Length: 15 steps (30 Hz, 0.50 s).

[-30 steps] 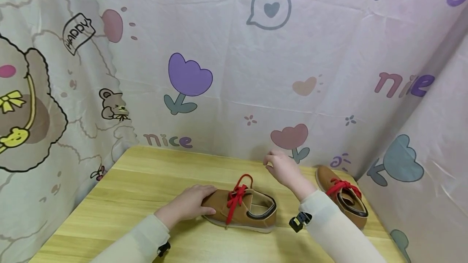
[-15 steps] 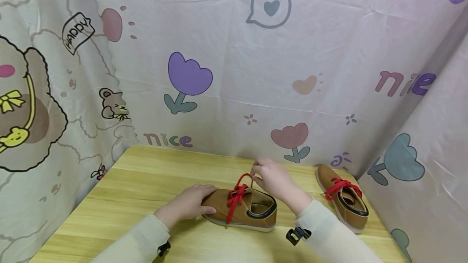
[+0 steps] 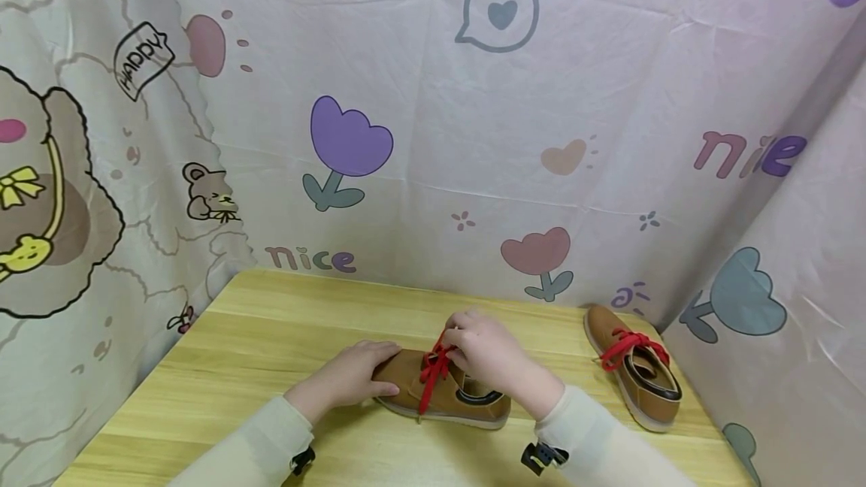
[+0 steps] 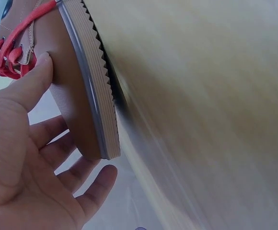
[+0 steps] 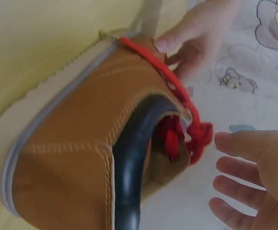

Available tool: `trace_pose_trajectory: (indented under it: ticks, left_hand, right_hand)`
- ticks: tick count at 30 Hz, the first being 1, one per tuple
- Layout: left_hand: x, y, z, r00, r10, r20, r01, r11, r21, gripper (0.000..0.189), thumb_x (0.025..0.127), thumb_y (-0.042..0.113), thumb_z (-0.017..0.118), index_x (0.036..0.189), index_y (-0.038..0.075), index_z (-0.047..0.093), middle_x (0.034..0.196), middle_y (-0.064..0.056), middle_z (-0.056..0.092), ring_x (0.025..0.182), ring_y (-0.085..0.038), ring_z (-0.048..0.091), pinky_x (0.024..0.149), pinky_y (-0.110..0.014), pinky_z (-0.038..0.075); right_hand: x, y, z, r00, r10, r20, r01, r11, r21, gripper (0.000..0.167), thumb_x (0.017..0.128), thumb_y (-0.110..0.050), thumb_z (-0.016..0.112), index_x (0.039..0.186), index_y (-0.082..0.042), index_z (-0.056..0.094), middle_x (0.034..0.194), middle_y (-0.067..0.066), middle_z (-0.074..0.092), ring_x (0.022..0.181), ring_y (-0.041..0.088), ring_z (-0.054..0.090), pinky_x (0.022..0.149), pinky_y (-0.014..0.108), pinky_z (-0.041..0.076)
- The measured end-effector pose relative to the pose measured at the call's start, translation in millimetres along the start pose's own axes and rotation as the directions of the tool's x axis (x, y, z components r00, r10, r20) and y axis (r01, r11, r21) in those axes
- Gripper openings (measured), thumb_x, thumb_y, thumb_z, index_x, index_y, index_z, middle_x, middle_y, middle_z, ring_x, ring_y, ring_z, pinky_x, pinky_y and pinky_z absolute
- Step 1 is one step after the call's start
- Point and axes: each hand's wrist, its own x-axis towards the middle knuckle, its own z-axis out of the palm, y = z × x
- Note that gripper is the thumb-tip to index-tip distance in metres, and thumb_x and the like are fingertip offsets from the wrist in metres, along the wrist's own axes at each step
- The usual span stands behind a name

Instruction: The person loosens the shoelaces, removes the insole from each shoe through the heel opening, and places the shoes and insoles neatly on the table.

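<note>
Tan shoe near the middle of the surface: smooth, leather-like upper with a soft sheen and raised thread stitching. Its collar is padded, dark and glossy; its pale sole looks rubbery and matt, finely ribbed, with a jagged lower edge. Red laces are matt textile cord. A matching shoe by the right edge has the same finish. The surface shows smooth yellow wood grain, faintly shiny. Beyond its far edge, thin printed cloth is creased. Cream sleeves are matt fabric.
</note>
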Motion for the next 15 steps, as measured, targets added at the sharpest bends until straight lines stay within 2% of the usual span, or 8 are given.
trace_pose_trajectory:
  ticks: [4, 9, 15]
  left_hand:
    - [0.3, 0.4, -1.0, 1.000, 0.005, -0.003, -0.005, 1.000, -0.004, 0.072, 0.088, 0.046, 0.074, 0.141, 0.001, 0.055, 0.139, -0.015, 0.059, 0.127, -0.037, 0.054, 0.106, -0.055, 0.041]
    - [-0.3, -0.2, -0.8, 1.000, 0.004, 0.004, -0.004, 1.000, -0.010, 0.071, 0.088, 0.044, 0.075, 0.141, 0.001, 0.055, 0.140, -0.014, 0.059, 0.127, -0.037, 0.054, 0.106, -0.053, 0.042]
    - [0.3, -0.4, -0.6, 1.000, 0.008, 0.004, -0.008, 1.000, -0.015, 0.071, 0.088, 0.043, 0.075, 0.141, 0.001, 0.055, 0.140, -0.014, 0.058, 0.127, -0.037, 0.053, 0.105, -0.052, 0.043]
  right_hand:
    - [0.0, -9, 4, 1.000, -0.018, 0.022, 0.018, 1.000, -0.022, 0.007, 0.085, -0.021, 0.082, 0.089, -0.019, 0.076, 0.096, -0.002, 0.065, 0.088, 0.017, 0.059, 0.078, 0.031, 0.053]
    - [-1.7, -19, 13, 0.998, -0.054, 0.031, 0.057, 0.993, -0.099, 0.010, 0.085, -0.028, 0.081, 0.090, -0.023, 0.075, 0.100, -0.005, 0.064, 0.091, 0.015, 0.058, 0.075, 0.030, 0.050]
    - [-0.9, -26, 22, 0.996, -0.087, 0.024, 0.090, 0.974, -0.210, 0.013, 0.084, -0.034, 0.082, 0.088, -0.025, 0.074, 0.102, -0.005, 0.063, 0.094, 0.016, 0.057, 0.083, 0.033, 0.050]
